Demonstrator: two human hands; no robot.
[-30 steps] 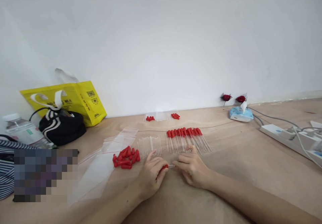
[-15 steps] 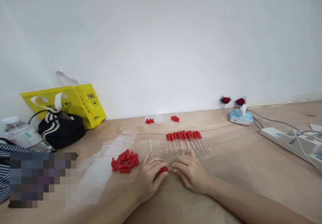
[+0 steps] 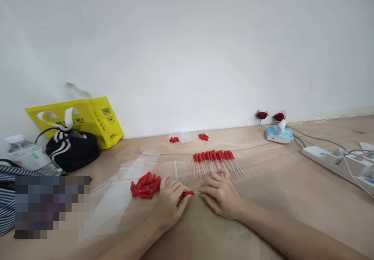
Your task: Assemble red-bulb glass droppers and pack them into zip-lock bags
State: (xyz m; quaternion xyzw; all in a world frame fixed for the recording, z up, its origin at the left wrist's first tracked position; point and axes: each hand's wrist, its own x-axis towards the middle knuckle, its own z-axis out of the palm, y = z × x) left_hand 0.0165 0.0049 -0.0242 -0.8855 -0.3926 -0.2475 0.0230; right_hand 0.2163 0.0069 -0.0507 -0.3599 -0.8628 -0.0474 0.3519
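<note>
Red and narrow, a bulb (image 3: 188,193) lies between the person's two hands, on the near side of the capped row (image 3: 214,154), a line of clear tubes topped with red bulbs. The left hand (image 3: 171,200) has it pinched between thumb and fingers, its open end turned toward the other hand. A thin clear tube (image 3: 197,193) meets that end; how far it goes inside I cannot tell from where I stand. The right hand (image 3: 221,193) has its fingertips closed on the tube, just in front of the capped row. The hands are near each other but apart, joined only by the bulb and tube.

Just left of the capped row, bare tubes (image 3: 181,171) lie side by side, and farther left is a heap of loose red bulbs (image 3: 146,188). Clear plastic bags (image 3: 108,209) spread beyond the heap, on the side away from the capped row. Behind the row and a little to its left, by the wall, a small clear bag (image 3: 185,137) lies with a red cluster at either end.

Well left of the capped row are a yellow bag (image 3: 106,121), a black pouch (image 3: 84,152) and a bottle (image 3: 29,157). To its right, a blue tissue pack (image 3: 279,136) sits before two dark red roses (image 3: 262,115), and farther right a white power strip (image 3: 314,154) runs along the wooden table (image 3: 292,186).
</note>
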